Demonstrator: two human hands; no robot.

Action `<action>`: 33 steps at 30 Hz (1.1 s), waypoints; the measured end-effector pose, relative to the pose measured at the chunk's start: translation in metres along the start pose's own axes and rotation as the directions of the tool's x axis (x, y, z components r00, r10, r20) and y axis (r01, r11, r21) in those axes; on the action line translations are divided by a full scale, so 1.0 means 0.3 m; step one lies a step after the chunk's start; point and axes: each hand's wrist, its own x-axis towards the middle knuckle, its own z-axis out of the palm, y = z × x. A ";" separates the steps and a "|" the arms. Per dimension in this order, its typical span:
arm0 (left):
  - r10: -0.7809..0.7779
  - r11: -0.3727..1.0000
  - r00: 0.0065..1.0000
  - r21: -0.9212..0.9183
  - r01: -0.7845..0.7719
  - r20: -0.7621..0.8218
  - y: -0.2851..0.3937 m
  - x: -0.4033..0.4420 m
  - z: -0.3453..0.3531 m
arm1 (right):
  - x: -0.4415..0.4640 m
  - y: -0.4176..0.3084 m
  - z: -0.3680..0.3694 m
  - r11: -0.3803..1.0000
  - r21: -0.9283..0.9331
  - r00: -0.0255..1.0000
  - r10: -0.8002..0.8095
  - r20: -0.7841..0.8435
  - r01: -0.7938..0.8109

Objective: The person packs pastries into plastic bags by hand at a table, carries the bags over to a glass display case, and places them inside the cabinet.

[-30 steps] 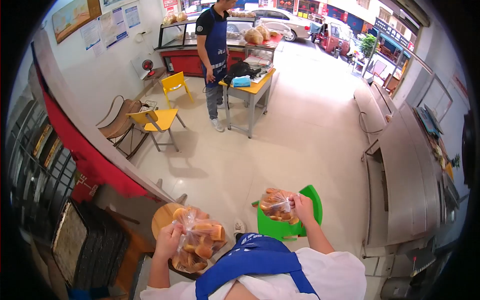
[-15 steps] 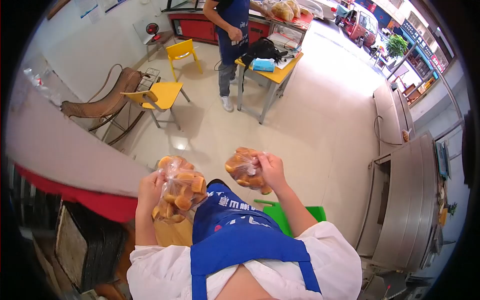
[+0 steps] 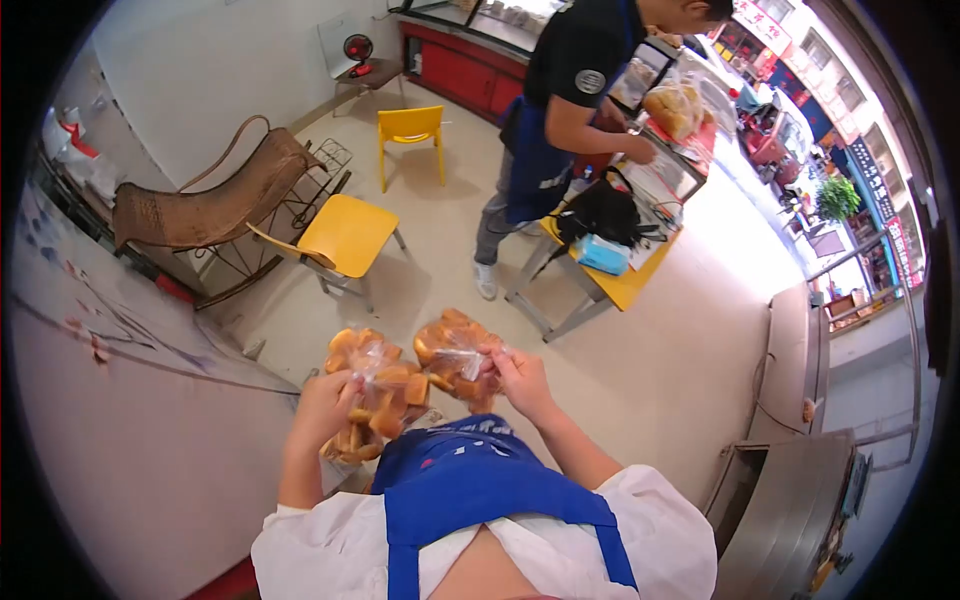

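Note:
My left hand (image 3: 328,402) is closed around the gathered neck of a clear plastic bag of golden-brown bread pieces (image 3: 400,388). More of the same bread hangs below that wrist; whether it is a second bag I cannot tell. In my right hand (image 3: 520,382), the twisted top of another clear bag of bread pieces (image 3: 447,338) is pinched between the fingers. Both bags hang in front of my blue apron (image 3: 480,478), close beside each other.
A co-worker in a blue apron (image 3: 540,150) leans over a yellow table (image 3: 640,285) with a black bag (image 3: 603,215) and a blue packet (image 3: 604,254). Yellow chairs (image 3: 352,235) and a brown rocking chair (image 3: 200,205) stand ahead left. Metal cabinets (image 3: 790,490) line the right.
My view has moved forward and turned. The right-hand bag has come closer to the left-hand one. The co-worker now bends over the table. The green stool has left the view.

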 end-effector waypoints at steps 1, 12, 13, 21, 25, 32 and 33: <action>0.049 0.999 0.999 -0.008 -0.049 0.011 0.003 0.058 -0.009 | 0.060 -0.028 0.010 0.999 -0.042 1.000 -0.019 0.004 0.019; 0.036 0.992 0.999 0.123 -0.033 -0.025 -0.041 0.835 -0.089 | 0.930 -0.134 -0.026 0.902 -0.337 0.963 -0.251 0.100 0.270; 0.018 0.993 1.000 0.114 -0.016 -0.024 -0.075 0.906 -0.089 | 1.012 -0.105 -0.037 0.902 -0.335 0.962 -0.251 0.106 0.272; -0.026 0.974 0.998 0.225 0.013 0.057 -0.009 1.512 -0.175 | 1.511 -0.275 -0.150 0.890 -0.299 0.934 -0.293 0.203 0.344; -0.021 0.984 0.993 0.180 -0.001 0.118 0.030 1.801 -0.207 | 1.747 -0.299 -0.199 0.895 -0.324 0.952 -0.276 0.135 0.306; 0.062 0.987 0.950 0.121 -0.103 0.306 -0.011 2.369 -0.187 | 2.058 -0.351 -0.243 0.936 -0.338 0.953 -0.186 -0.238 0.098; 0.101 0.984 0.935 0.106 -0.145 0.339 -0.018 2.440 -0.176 | 2.091 -0.359 -0.258 0.944 -0.329 0.952 -0.112 -0.286 0.012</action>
